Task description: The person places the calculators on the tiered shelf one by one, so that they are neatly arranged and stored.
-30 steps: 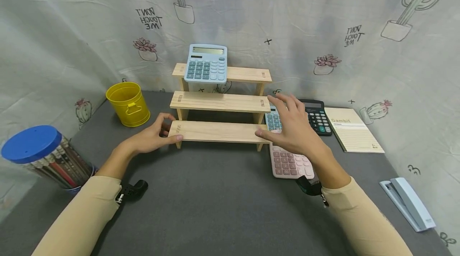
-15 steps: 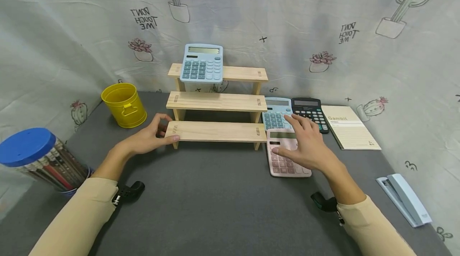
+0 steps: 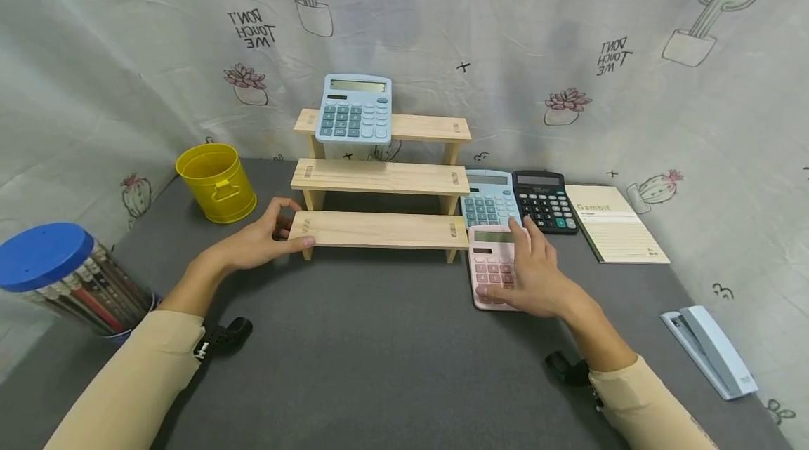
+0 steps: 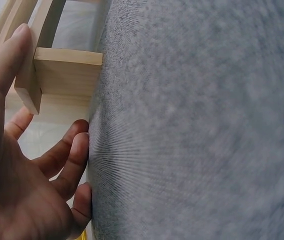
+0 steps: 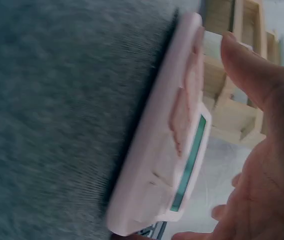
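The right hand (image 3: 537,278) is spread over the pink calculator (image 3: 489,264), fingers parted and thumb held wide over the lower keys; it has hold of nothing, and whether a fingertip touches the casing I cannot tell. The calculator lies flat on the grey table (image 3: 379,352), under and just left of that hand, its long axis running away from the person—display at the far end, keys at the near end, the far end angled slightly left. The left hand (image 3: 255,243) pinches the left end of the bottom shelf (image 3: 382,229) of the wooden stand (image 3: 381,175), thumb along the front edge. The stand runs lengthwise from the left hand towards the right, its steps facing the person, and an upright blue calculator (image 3: 355,109) sits on the top shelf with its display end up. Just beyond the right hand lie a second blue calculator (image 3: 487,201) and a black calculator (image 3: 543,204), then a notepad (image 3: 616,225); a stapler (image 3: 711,352) lies well to its right. A yellow bucket (image 3: 218,187) stands beyond the left hand.
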Demonstrator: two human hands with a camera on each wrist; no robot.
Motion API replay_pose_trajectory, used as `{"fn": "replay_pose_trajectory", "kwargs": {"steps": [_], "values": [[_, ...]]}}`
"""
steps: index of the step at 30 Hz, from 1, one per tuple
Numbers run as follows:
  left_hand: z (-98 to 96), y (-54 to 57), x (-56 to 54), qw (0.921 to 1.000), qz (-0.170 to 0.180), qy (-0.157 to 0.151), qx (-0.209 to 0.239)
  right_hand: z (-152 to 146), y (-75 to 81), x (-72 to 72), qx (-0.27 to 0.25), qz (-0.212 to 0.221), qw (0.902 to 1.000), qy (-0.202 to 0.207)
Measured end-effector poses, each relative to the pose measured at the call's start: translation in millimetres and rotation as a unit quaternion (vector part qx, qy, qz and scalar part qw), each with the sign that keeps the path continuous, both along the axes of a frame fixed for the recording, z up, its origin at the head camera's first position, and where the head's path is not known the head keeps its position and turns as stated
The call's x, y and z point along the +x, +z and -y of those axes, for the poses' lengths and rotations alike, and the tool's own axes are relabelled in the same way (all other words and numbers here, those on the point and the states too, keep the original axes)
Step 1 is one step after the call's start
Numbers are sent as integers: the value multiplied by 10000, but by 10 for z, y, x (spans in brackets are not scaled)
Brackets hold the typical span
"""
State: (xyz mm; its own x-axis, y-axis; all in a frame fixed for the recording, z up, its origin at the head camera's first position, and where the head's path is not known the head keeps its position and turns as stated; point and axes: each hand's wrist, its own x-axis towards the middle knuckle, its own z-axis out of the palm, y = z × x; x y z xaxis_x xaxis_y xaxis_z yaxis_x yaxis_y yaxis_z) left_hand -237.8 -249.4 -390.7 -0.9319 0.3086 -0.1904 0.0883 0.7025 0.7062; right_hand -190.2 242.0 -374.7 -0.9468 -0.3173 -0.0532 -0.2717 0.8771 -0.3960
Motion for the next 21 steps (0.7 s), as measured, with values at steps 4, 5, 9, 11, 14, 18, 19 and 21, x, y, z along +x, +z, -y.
{"fn": "replay_pose_trajectory", "kwargs": {"steps": [4,5,9,11,14,18,19,21], "values": [[-4,25,2,10000,31,-26,-37,48,-49,-18,-41,51,9999,-123],[-5,25,6,10000,30,-30,-43,61,-64,-24,-14,59,9998,-162],[-2,32,11,10000,12,-41,-32,99,-110,-46,66,69,9997,-212],[-8,23,8,10000,26,-38,-22,94,-121,-43,76,140,9996,-215],[-10,17,2,10000,43,-35,-23,68,-115,-40,30,278,9994,-207],[-9,5,2,10000,37,-19,-56,22,-87,-26,56,388,9992,-123],[-13,6,5,10000,24,-11,-68,11,-77,-21,75,394,9992,-84],[-19,6,7,10000,-3,-5,-93,-13,-60,-10,150,416,9990,-44]]}}
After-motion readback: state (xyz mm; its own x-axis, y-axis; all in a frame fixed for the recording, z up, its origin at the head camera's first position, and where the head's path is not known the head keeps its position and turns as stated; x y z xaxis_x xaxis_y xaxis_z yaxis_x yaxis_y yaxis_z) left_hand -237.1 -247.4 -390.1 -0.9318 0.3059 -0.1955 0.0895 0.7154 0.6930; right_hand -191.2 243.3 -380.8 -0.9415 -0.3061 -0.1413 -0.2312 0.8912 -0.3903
